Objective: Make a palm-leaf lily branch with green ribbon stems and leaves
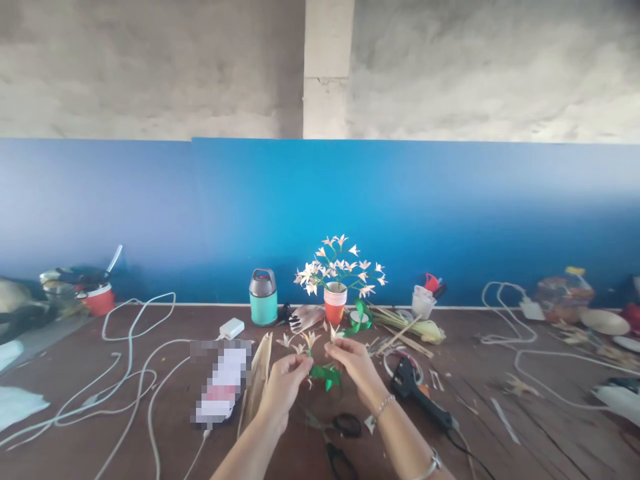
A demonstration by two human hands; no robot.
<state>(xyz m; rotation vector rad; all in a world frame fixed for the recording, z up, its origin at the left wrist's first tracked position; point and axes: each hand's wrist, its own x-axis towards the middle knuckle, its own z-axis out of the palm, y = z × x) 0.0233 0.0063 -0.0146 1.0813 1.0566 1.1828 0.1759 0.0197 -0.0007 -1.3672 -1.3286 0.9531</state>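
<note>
My left hand (pixel 283 389) and my right hand (pixel 353 361) are raised together above the brown table (pixel 500 427), fingers pinched on a small stem of cream paper flowers (pixel 306 341) wrapped in green ribbon (pixel 326 375). The left fingertips grip the stem from the left, the right fingertips pinch its upper part. Behind them a red paper cup (pixel 335 303) holds a finished bunch of cream flowers (pixel 340 265). A green ribbon roll (pixel 359 318) lies beside the cup.
A black glue gun (pixel 417 393) lies right of my hands and scissors (pixel 339 440) below them. A teal flask (pixel 263 297), a phone (pixel 223 385), a white charger (pixel 231 327) with looping cables (pixel 125 373), dry leaf strips (pixel 407 331) and a blue wall panel (pixel 320 213) surround the spot.
</note>
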